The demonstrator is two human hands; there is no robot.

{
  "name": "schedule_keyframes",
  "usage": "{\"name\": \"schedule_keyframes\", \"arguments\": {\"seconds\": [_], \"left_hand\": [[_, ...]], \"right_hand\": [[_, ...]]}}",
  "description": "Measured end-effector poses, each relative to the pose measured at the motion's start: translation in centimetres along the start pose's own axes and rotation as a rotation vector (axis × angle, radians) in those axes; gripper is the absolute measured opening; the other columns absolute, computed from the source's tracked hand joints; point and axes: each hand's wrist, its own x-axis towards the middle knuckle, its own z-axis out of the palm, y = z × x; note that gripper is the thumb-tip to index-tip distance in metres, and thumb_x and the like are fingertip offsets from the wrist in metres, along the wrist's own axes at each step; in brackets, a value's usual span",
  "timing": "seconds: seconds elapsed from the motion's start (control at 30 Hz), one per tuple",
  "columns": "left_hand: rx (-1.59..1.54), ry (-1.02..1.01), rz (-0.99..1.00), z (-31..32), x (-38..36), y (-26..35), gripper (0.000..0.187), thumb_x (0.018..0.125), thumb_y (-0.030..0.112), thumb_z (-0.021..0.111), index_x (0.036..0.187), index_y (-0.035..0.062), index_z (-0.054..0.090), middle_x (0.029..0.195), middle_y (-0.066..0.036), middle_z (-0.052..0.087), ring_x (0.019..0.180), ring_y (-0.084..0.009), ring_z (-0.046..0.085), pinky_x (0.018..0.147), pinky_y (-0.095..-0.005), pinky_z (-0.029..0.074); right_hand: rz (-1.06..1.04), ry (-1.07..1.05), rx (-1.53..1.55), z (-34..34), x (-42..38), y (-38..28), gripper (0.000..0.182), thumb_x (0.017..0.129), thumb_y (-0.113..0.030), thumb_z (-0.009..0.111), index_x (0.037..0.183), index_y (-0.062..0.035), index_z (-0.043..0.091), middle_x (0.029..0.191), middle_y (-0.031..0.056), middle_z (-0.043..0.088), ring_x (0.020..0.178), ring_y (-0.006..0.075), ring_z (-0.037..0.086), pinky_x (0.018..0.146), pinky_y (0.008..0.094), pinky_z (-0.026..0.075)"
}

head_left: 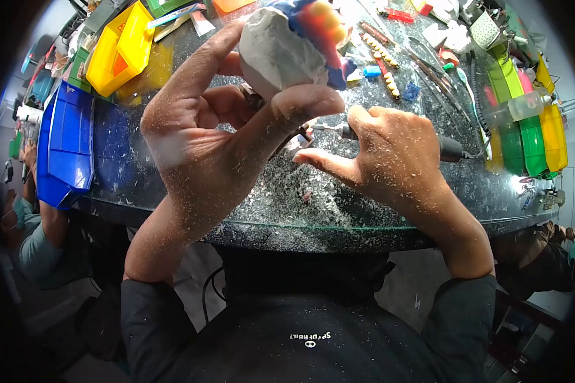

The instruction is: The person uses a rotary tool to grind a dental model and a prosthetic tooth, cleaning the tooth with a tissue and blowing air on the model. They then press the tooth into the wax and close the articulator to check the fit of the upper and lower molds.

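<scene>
My left hand (217, 134) holds up a white plaster cast (271, 51) with a blue, orange and yellow part on top (319, 25), gripped between thumb and fingers. My right hand (390, 153) is shut on a dark handheld rotary tool (450, 148), its thin tip pointing left toward the underside of the cast. Both hands and forearms are dusted with white shavings. The tool's working tip is partly hidden behind my left thumb.
The dark speckled round table (338, 223) is strewn with white dust. A blue bin (67, 147) and yellow bin (118, 48) sit at left, green and yellow trays (530, 134) at right, small tools and burs (390, 64) at the back. Another person (32, 236) sits at left.
</scene>
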Motion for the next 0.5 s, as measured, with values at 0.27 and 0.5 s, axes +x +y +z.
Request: {"name": "schedule_keyframes", "arguments": {"seconds": [0.27,0.5], "left_hand": [[0.055,0.023,-0.042,0.9,0.4,1.4,0.06,0.078,0.018,0.082,0.127,-0.0042,0.056,0.099,-0.012,0.071,0.073,-0.0086,0.068,0.051,-0.0172,0.051],[0.008,-0.022,-0.036,-0.2,0.2,0.2,0.061,0.077,0.02,0.083,0.127,-0.004,0.056,0.099,-0.012,0.071,0.072,-0.0084,0.068,0.051,-0.0171,0.051]], "right_hand": [[0.0,-0.05,-0.01,-0.5,0.1,-0.1,0.081,0.078,-0.079,0.05,0.058,-0.0027,0.067,0.051,0.0124,0.058,0.046,0.0235,0.063,0.043,0.0334,0.047],[-0.022,-0.09,-0.076,-1.0,0.4,-0.2,0.08,0.08,-0.077,0.051,0.058,-0.0019,0.068,0.049,0.0105,0.057,0.046,0.022,0.062,0.043,0.0327,0.047]]}}
